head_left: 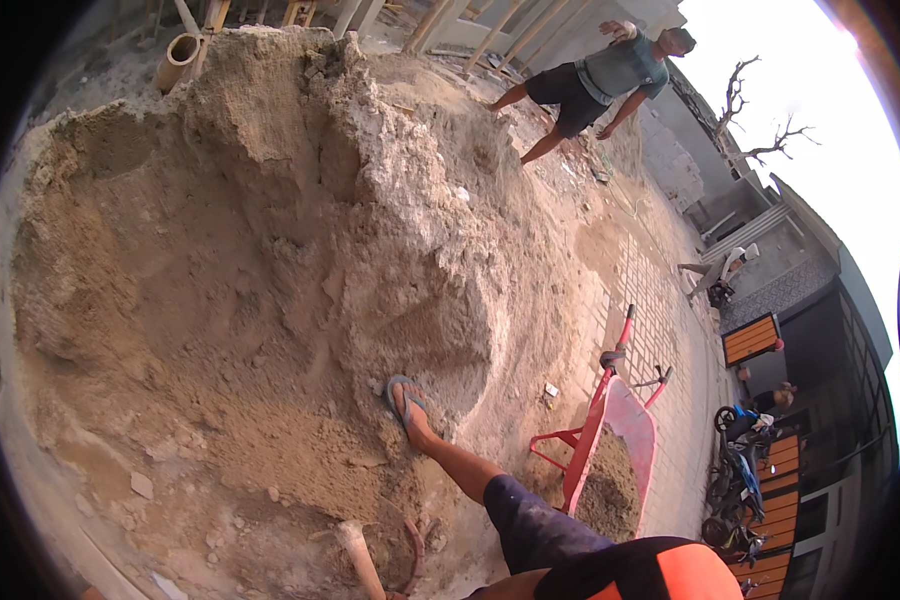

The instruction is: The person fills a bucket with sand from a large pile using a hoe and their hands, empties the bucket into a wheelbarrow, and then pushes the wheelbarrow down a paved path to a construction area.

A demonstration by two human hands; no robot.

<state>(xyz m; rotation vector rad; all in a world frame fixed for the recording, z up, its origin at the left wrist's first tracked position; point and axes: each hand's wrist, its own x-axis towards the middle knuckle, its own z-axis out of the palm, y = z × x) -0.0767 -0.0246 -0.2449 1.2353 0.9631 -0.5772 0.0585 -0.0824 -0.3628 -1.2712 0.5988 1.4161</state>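
Observation:
A forearm, which I take for my left, reaches leftward along the lower edge from under the black and orange sleeve (660, 570). Only a sliver of my left hand (396, 596) shows, closed at a wooden tool handle (362, 568). The handle's pale, thicker end lies over loose sand, and its working part cannot be made out clearly. Beside it curves a reddish-brown strip (416, 556). My right hand is out of view. One of my feet (407, 402), in a grey flip-flop, is planted at the base of a tall sand mound (410, 260).
A red wheelbarrow (582, 450) holding sand (610, 485) stands right of my leg on paving (660, 350). Beyond the mound walks a person (595, 85); another bends farther off (720, 272). Parked motorbikes (738, 475) line the right side. A bamboo pole (177, 62) rests at upper left.

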